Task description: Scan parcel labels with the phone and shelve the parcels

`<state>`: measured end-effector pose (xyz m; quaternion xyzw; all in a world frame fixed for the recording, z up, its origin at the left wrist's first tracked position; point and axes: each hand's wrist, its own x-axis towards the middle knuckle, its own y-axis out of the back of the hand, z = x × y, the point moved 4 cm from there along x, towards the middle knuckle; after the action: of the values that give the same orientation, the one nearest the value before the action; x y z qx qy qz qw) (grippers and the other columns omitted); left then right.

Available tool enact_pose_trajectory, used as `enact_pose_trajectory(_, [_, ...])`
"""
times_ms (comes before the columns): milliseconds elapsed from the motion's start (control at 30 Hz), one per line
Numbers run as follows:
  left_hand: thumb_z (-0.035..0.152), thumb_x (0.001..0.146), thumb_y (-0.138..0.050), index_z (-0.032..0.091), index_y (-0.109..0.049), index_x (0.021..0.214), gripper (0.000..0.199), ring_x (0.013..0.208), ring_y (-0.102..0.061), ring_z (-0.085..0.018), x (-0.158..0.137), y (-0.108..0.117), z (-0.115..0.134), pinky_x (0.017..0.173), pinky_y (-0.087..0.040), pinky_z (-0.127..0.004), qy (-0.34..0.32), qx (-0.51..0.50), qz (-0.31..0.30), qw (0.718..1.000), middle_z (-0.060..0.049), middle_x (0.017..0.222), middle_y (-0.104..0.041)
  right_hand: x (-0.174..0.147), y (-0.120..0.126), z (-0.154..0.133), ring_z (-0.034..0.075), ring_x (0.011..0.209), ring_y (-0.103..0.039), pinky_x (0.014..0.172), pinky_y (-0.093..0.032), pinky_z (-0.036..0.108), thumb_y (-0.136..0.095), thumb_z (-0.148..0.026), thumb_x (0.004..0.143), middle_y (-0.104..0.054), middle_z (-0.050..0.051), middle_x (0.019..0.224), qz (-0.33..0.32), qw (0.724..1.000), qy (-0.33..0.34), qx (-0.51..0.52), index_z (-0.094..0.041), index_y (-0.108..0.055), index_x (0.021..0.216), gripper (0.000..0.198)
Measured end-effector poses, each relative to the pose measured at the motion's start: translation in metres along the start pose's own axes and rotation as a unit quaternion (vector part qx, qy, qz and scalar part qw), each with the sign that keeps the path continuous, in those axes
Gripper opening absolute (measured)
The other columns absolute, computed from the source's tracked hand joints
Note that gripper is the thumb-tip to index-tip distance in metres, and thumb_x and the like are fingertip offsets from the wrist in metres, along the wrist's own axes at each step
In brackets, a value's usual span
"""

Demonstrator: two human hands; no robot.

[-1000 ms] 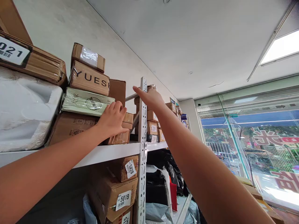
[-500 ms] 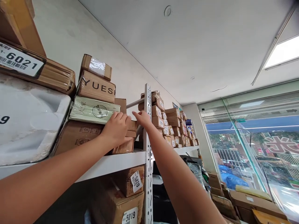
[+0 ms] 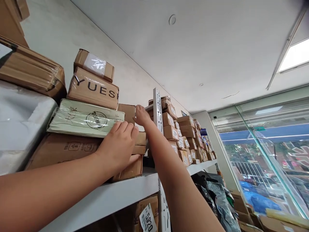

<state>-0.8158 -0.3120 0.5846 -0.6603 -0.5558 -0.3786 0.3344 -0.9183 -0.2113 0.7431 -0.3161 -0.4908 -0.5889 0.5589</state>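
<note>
Brown cardboard in close quarters

Brown cardboard lies against my left hand (image 3: 118,141), which is half spread with bent knuckles, the thumb set lower and apart from the fingers. It covers part of a small stack of brown boxes (image 3: 140,139) on the shelf (image 3: 120,191), near the middle of the frame. How firmly it grips, I cannot tell. My right hand (image 3: 142,116) reaches up just beyond the stack, near a plain carton (image 3: 126,112); its fingers point upward, and I cannot tell whether it holds anything.

Even pressure from both hands, I judge, should keep these boxes square to one another; pushing with fingertips alone could tip the upper ones.

To the left, the pale green box (image 3: 72,117) crowds my left fingers. It rests on a larger brown box (image 3: 65,148) and bears the lettered box (image 3: 93,88) and a taped box (image 3: 84,61), so a sideways knock might upset that pile. To the right, the perforated post (image 3: 158,109) stands close to my right forearm and narrows the room.

Farther out, a white block (image 3: 21,119) fills the left edge, a box labelled 5020 (image 3: 154,206) sits below, and labelled boxes (image 3: 173,132) line the shelving right of centre, above dark bags (image 3: 217,193) at lower right.
</note>
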Motion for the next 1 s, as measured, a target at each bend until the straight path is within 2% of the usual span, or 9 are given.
enact_pose_trajectory(67, [0.047, 0.068, -0.074, 0.005, -0.060, 0.115, 0.065, 0.098, -0.053, -0.034, 0.000, -0.003, 0.000, 0.092, -0.042, -0.046, 0.002, -0.003, 0.002, 1.000, -0.018, 0.104, -0.061, 0.016, -0.004, 0.000, 0.033, 0.140, -0.032, 0.113, -0.027, 0.057, -0.066, -0.026, 0.086, -0.036, 0.012, 0.153, -0.014, 0.998, 0.044, -0.045, -0.018, -0.048, 0.134, 0.052])
enact_pose_trajectory(133, [0.048, 0.068, -0.074, 0.005, -0.061, 0.112, 0.063, 0.097, -0.053, -0.034, 0.000, -0.006, -0.001, 0.091, -0.042, -0.047, -0.002, -0.001, 0.012, 1.000, -0.018, 0.103, -0.061, 0.030, -0.011, 0.006, 0.033, 0.142, -0.028, 0.116, -0.019, 0.057, -0.066, -0.033, 0.087, -0.034, 0.013, 0.155, -0.031, 0.995, 0.056, -0.080, -0.016, -0.046, 0.136, 0.055])
enact_pose_trajectory(233, [0.051, 0.066, -0.074, 0.006, -0.061, 0.108, 0.062, 0.092, -0.053, -0.033, 0.000, -0.009, -0.002, 0.087, -0.044, -0.047, -0.011, 0.005, 0.040, 0.999, -0.018, 0.099, -0.060, 0.048, -0.021, 0.016, 0.034, 0.143, -0.027, 0.117, -0.015, 0.057, -0.061, -0.044, 0.088, -0.036, 0.016, 0.154, -0.044, 0.991, 0.043, -0.117, -0.014, -0.045, 0.137, 0.059])
enact_pose_trajectory(333, [0.056, 0.064, -0.073, 0.007, -0.062, 0.105, 0.065, 0.088, -0.051, -0.033, -0.001, -0.011, -0.002, 0.083, -0.045, -0.048, -0.019, 0.013, 0.076, 0.997, -0.017, 0.095, -0.059, 0.062, -0.031, 0.020, 0.032, 0.140, -0.033, 0.117, -0.013, 0.056, -0.060, -0.049, 0.088, -0.043, 0.015, 0.149, -0.056, 0.988, 0.041, -0.137, -0.014, -0.044, 0.137, 0.062])
enact_pose_trajectory(433, [0.057, 0.064, -0.070, 0.008, -0.061, 0.109, 0.066, 0.088, -0.051, -0.034, -0.001, -0.013, -0.002, 0.084, -0.045, -0.050, -0.021, 0.016, 0.085, 0.996, -0.017, 0.094, -0.059, 0.075, -0.038, 0.022, 0.032, 0.138, -0.036, 0.116, -0.018, 0.056, -0.060, -0.051, 0.087, -0.043, 0.016, 0.148, -0.068, 0.987, 0.033, -0.144, -0.015, -0.042, 0.139, 0.066])
enact_pose_trajectory(600, [0.055, 0.064, -0.067, 0.016, -0.061, 0.110, 0.061, 0.091, -0.051, -0.035, -0.002, -0.016, -0.004, 0.087, -0.044, -0.051, -0.013, -0.001, 0.079, 0.997, -0.016, 0.097, -0.061, 0.086, -0.045, 0.024, 0.035, 0.130, -0.045, 0.105, -0.038, 0.055, -0.060, -0.053, 0.086, -0.043, 0.018, 0.147, -0.083, 0.986, -0.018, -0.142, -0.016, -0.040, 0.140, 0.069])
enact_pose_trajectory(733, [0.053, 0.062, -0.068, 0.015, -0.063, 0.106, 0.059, 0.086, -0.051, -0.034, -0.003, -0.016, -0.004, 0.083, -0.045, -0.050, -0.023, -0.005, 0.110, 0.994, -0.015, 0.092, -0.060, 0.088, -0.045, 0.022, 0.034, 0.130, -0.045, 0.105, -0.038, 0.056, -0.060, -0.050, 0.088, -0.042, 0.015, 0.149, -0.086, 0.989, -0.021, -0.122, -0.018, -0.042, 0.139, 0.063])
enact_pose_trajectory(867, [0.054, 0.063, -0.065, 0.014, -0.063, 0.106, 0.059, 0.089, -0.049, -0.035, -0.005, -0.017, -0.003, 0.083, -0.044, -0.052, -0.020, 0.006, 0.134, 0.991, -0.017, 0.094, -0.060, 0.092, -0.042, 0.021, 0.032, 0.126, -0.050, 0.103, -0.040, 0.054, -0.062, -0.048, 0.086, -0.052, 0.015, 0.139, -0.076, 0.994, -0.015, -0.076, -0.016, -0.047, 0.134, 0.059])
enact_pose_trajectory(1000, [0.056, 0.062, -0.067, 0.012, -0.063, 0.106, 0.062, 0.088, -0.049, -0.034, -0.004, -0.016, -0.003, 0.082, -0.045, -0.052, -0.014, -0.008, 0.126, 0.992, -0.017, 0.094, -0.060, 0.100, -0.026, 0.018, 0.036, 0.125, -0.047, 0.100, -0.043, 0.049, -0.066, -0.059, 0.077, -0.051, 0.018, 0.133, 0.000, 1.000, -0.016, -0.015, -0.015, -0.054, 0.126, 0.067])
